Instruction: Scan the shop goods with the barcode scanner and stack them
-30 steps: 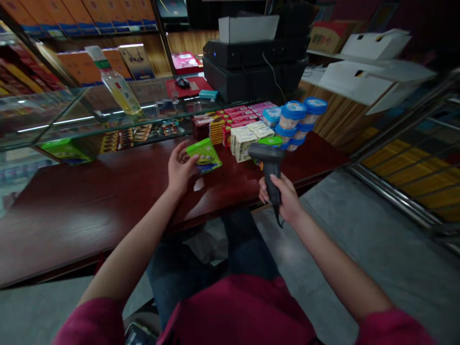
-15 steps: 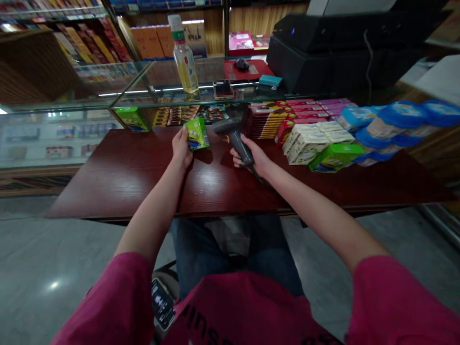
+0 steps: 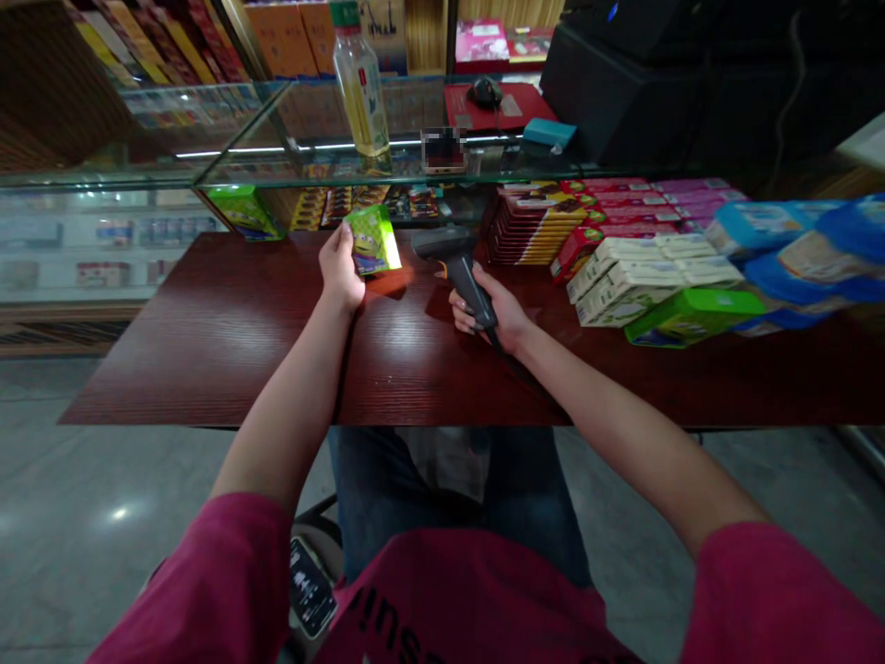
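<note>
My left hand (image 3: 342,267) grips the left edge of a small bright green box (image 3: 373,241) with cartoon figures on it, held just above the brown counter (image 3: 241,314). In my right hand (image 3: 494,309) is a black barcode scanner (image 3: 462,267), my fingers wrapped round its handle. Its head points left at the box, and light falls on the box's right edge and on the counter below. The scanner's cable runs down under my right forearm.
Right of the scanner stand stacked chocolate boxes (image 3: 532,226), white-green cartons (image 3: 643,277), a green box (image 3: 695,316) and blue-lidded tubs (image 3: 795,267). Behind, a glass shelf carries a bottle (image 3: 360,92) and a mouse (image 3: 485,92). Another green box (image 3: 245,212) stands at the back left.
The view has tipped downward and come closer. A bright patch of light now shows on the green box's edge and the counter. Both hands keep their holds.
</note>
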Demonstrator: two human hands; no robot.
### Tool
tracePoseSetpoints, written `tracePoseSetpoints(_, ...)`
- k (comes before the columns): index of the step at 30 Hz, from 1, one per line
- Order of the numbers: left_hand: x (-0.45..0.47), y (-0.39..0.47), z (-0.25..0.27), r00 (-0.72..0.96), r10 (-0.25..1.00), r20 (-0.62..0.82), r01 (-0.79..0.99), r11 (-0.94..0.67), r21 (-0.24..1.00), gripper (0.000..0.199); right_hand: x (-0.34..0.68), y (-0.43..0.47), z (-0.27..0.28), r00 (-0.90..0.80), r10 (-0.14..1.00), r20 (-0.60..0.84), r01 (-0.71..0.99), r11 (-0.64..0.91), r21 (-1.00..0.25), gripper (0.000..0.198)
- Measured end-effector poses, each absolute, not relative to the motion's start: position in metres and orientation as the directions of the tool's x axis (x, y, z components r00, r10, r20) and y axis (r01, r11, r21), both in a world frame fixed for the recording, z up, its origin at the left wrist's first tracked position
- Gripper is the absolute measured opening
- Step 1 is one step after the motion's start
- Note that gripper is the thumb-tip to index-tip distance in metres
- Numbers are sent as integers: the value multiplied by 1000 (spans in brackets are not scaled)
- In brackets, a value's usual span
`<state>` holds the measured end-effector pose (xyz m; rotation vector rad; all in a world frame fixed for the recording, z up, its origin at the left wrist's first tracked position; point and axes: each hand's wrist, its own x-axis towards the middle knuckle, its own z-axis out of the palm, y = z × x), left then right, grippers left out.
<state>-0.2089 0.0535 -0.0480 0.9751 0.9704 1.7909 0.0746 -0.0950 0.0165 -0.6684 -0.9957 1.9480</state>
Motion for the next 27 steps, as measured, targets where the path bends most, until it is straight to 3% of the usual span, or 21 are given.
tracePoseSetpoints(5, -206, 51, -45, -332, 915, 231, -305, -335, 891, 41, 75, -97, 17, -498, 863, -87, -449, -343, -825, 41)
tracePoseSetpoints(12, -216, 18, -11, -308, 853, 421, -75, -463, 883, 46, 77, -97, 17, -465, 881, -91, -467, -332, -820, 42)
tracePoseSetpoints(15, -233, 3, -3, -276, 881, 384, -81, -419, 904, 52, 78, -97, 17, -457, 885, -90, -469, -326, -821, 42)
tracePoseSetpoints(19, -245, -4, -11, -222, 902, 370, -22, -384, 923, 78, 78, -98, 17, -457, 886, -78, -480, -320, -817, 41)
tracePoseSetpoints(24, -218, -3, -30, -358, 770, 529, 481, -333, 811, 138, 77, -98, 18, -457, 884, -92, -468, -328, -821, 44)
tracePoseSetpoints(27, -202, -3, -33, -361, 716, 598, 621, -293, 727, 137, 77, -98, 18, -455, 884, -109, -457, -337, -823, 44)
